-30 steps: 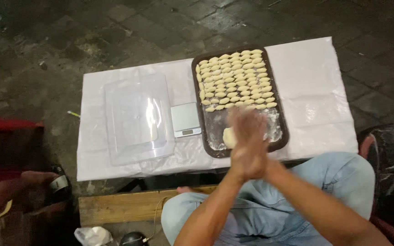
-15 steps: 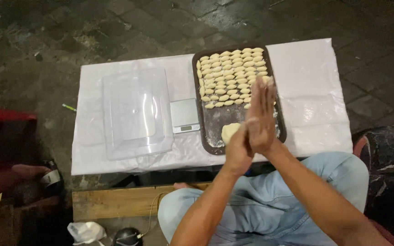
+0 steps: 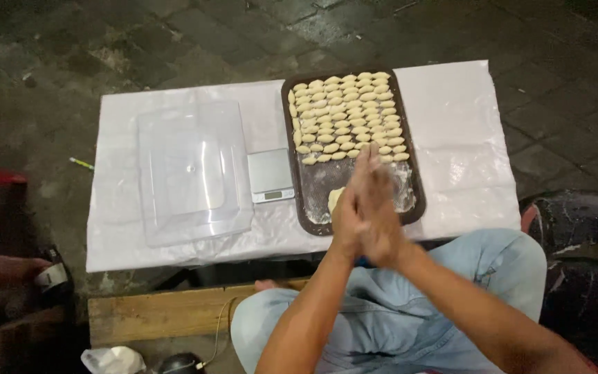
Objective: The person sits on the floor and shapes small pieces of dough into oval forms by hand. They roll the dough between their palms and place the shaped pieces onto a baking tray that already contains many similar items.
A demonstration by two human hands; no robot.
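Note:
My left hand [image 3: 349, 215] and my right hand [image 3: 382, 211] are pressed palm to palm over the near end of a dark brown tray [image 3: 414, 166]. Whatever lies between the palms is hidden. Several rows of small pale dough pieces [image 3: 344, 114] fill the tray's far half. A lump of pale dough [image 3: 333, 199] sits on the floured near part of the tray, just left of my hands.
The tray rests on a low table under a white cover [image 3: 451, 111]. A small digital scale [image 3: 270, 174] stands left of the tray, and an upturned clear plastic lid [image 3: 192, 170] beyond it. A wooden plank [image 3: 160, 312] lies below. Another person's hand [image 3: 1, 270] shows at the left edge.
My palms have kept sliding against each other, the right hand moving forward then back. My view has shifted slightly; the tray and scale have stayed put.

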